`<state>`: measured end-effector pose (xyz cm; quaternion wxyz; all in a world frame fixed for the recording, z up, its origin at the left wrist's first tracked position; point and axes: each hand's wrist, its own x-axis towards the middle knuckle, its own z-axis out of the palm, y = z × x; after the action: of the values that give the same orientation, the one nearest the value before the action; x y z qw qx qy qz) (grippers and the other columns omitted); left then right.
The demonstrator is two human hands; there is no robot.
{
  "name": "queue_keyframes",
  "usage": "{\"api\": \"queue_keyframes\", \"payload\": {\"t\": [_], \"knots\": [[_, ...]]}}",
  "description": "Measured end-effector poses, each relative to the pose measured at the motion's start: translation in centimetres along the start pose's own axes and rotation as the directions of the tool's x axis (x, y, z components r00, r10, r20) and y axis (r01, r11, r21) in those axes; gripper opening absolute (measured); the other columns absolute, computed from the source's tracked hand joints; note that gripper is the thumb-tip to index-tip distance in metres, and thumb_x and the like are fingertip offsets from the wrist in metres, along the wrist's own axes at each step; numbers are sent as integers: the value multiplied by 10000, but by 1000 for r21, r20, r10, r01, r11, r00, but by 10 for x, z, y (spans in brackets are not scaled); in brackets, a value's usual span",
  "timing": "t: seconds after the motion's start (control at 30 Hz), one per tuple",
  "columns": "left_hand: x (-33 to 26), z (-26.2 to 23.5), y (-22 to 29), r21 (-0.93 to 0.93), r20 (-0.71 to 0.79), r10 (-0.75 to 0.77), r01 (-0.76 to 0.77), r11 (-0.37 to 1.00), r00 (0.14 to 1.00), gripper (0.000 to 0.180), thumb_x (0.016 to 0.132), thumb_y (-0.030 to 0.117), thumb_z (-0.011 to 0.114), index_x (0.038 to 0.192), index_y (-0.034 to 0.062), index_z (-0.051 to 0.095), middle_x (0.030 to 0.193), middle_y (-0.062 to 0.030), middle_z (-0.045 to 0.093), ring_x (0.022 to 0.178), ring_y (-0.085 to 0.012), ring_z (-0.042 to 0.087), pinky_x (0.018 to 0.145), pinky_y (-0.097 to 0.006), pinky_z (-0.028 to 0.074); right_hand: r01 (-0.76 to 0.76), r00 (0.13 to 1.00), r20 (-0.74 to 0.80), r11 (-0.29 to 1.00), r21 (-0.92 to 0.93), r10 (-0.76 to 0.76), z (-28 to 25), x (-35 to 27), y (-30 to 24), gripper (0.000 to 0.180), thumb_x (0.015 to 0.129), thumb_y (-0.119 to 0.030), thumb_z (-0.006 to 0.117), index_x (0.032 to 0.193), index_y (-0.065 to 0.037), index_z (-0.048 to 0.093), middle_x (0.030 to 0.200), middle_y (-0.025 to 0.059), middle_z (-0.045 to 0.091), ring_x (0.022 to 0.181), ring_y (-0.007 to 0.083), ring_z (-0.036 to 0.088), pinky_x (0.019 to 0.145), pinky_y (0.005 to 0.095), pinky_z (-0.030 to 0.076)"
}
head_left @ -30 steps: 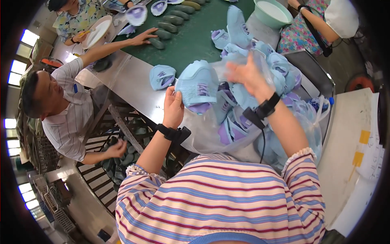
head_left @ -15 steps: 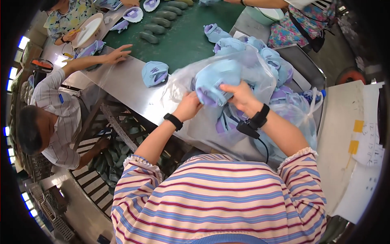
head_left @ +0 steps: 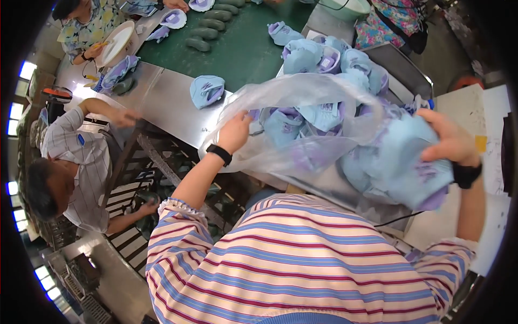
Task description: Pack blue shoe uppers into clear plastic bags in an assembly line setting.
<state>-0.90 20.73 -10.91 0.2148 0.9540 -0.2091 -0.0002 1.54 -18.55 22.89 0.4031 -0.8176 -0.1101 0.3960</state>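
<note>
A light blue and purple shoe upper (head_left: 413, 156), smeared by motion, is in my right hand (head_left: 450, 139) over the right side of the table. My left hand (head_left: 235, 133) is closed on the left rim of a clear plastic bag (head_left: 248, 92), holding its mouth spread. Inside the bag, several more shoe uppers (head_left: 324, 114) of the same blue and purple show through the opening. Other uppers (head_left: 302, 55) lie heaped just beyond the bag. Left of the bag, a single upper (head_left: 207, 92) lies by itself on the metal table edge (head_left: 172, 102).
A green conveyor surface (head_left: 237, 59) carries dark shoe lasts (head_left: 205, 33) at the far side. At left a seated co-worker (head_left: 81, 162) reaches beside a slatted rack (head_left: 121, 202). Two more people sit beyond, near a white basin (head_left: 116, 43) and a green basin (head_left: 345, 6). A pale board (head_left: 461, 113) stands at right.
My right hand has carried a shoe upper from above the bag to the right. My left hand has moved left, off the upper and onto the bag's rim. The co-worker's hand has drawn back left.
</note>
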Motion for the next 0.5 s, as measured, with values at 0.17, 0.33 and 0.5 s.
{"api": "queue_keyframes", "payload": {"t": [0.17, 0.33, 0.5], "knots": [[0, 24, -21, 522, 32, -29, 8, 853, 999, 217, 740, 93, 489, 938, 56, 569, 969, -124, 559, 908, -280, 551, 739, -384, 448, 80, 967, -220, 972, -220, -129, -21, -44, -28, 637, 625, -253, 715, 1136, 4, 436, 1013, 49, 506, 925, 110, 500, 807, 238, 402], [28, 21, -32, 347, 76, -165, 129, 929, 983, 152, 768, 127, 496, 722, 47, 617, 802, -137, 623, 751, -294, 597, 684, -406, 459, 171, 896, -368, 957, -235, -251, -43, -98, -70, 610, 693, -176, 701, 1185, 35, 409, 1131, 133, 505, 1053, 199, 477, 920, 317, 343], [38, -81, 3, -329, 30, -163, 164, 930, 986, 170, 783, 200, 594, 801, 34, 627, 702, -87, 615, 665, -209, 575, 609, -309, 433, 5, 646, -526, 686, 728, 553, -105, -180, 18, 613, 697, -140, 680, 1205, 42, 389, 1120, 130, 505, 1040, 219, 467, 920, 311, 337]]}}
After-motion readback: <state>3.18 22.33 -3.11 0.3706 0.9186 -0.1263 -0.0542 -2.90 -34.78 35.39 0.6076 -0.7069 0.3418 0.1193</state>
